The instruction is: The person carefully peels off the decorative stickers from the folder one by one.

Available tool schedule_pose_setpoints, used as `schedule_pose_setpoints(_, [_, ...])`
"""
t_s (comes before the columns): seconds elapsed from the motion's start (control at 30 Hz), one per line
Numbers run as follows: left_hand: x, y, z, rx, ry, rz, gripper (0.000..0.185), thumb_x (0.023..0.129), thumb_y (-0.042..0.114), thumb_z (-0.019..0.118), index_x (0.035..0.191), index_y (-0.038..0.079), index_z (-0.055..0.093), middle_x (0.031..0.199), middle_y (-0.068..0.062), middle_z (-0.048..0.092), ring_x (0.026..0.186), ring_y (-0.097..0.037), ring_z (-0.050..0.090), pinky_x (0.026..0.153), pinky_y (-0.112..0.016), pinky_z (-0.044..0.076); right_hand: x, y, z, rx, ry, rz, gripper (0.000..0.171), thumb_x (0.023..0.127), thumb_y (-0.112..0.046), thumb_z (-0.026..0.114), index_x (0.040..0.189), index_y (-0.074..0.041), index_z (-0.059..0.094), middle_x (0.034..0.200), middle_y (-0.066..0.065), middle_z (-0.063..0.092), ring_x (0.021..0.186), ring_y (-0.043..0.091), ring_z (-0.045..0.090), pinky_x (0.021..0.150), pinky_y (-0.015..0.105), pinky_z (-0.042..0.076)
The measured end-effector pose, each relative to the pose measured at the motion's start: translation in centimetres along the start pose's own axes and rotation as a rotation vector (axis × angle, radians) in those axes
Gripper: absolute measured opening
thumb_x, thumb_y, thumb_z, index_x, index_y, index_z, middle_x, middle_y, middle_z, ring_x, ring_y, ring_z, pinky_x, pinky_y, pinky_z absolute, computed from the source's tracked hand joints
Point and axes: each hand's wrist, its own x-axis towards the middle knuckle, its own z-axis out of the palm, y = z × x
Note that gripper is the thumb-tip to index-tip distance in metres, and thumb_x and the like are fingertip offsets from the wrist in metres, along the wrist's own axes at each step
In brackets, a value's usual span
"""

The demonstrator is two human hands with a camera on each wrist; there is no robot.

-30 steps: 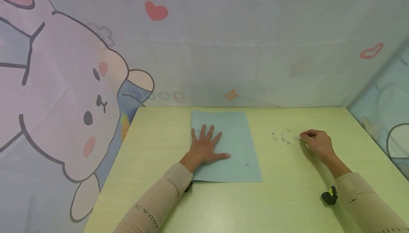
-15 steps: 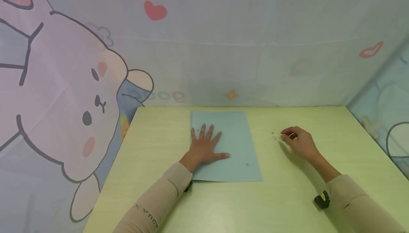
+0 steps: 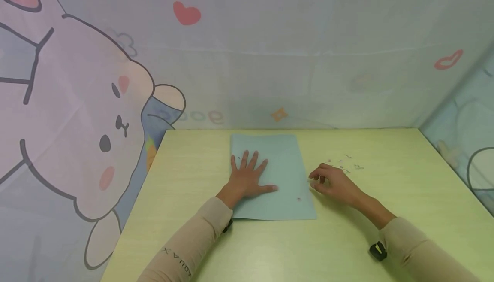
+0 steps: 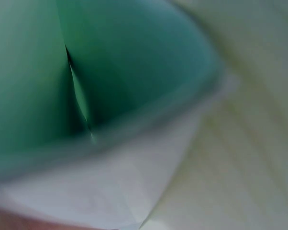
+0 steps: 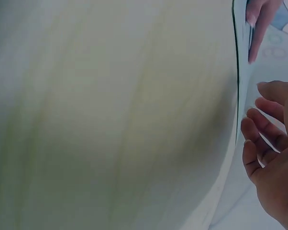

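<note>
A light blue-green sheet (image 3: pixel 281 166), possibly a folded one or a thin booklet, lies on the table. My left hand (image 3: pixel 247 181) rests on its left half, fingers spread and straight. In the left wrist view its green layers (image 4: pixel 149 62) loom close and blurred, parted by a narrow gap. Beside the sheet's right edge is my right hand (image 3: pixel 335 185), fingers bent towards the thumb. A small pale piece (image 3: pixel 310 180) shows at its fingertips, too small to identify. The right wrist view shows the same hand (image 5: pixel 275 143) with curled fingers. Tiny marks (image 3: pixel 299 199) dot the sheet.
Several tiny dark and reddish pieces (image 3: pixel 345 171) lie scattered on the pale yellow table (image 3: pixel 393 179), right of the sheet. A cloth printed with a rabbit and hearts (image 3: pixel 187 13) hangs behind the table and along its sides.
My right hand has moved left and nearer to me, from the scattered pieces to the sheet's right edge, with a pale bit at its fingertips. The left hand stays still.
</note>
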Motion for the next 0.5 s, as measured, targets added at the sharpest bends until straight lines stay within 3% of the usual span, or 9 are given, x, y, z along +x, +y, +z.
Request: schedule_pose_setpoints(0.5, [0.3, -0.1, 0.4, 0.012, -0.003, -0.003, 0.103, 0.089, 0.091, 0.045, 0.171, 0.031, 0.023, 0.178, -0.009, 0.008, 0.163, -0.040, 0.000, 0.122, -0.074, 0.001, 0.8, -2.4, 1.8, -0.005, -0.171, -0.076, 0.010, 0.093, -0.009, 0.081, 0.102, -0.011, 0.079, 0.100, -0.006, 0.067, 0.088, 0.012, 0.063, 0.079, 0.031, 0.055])
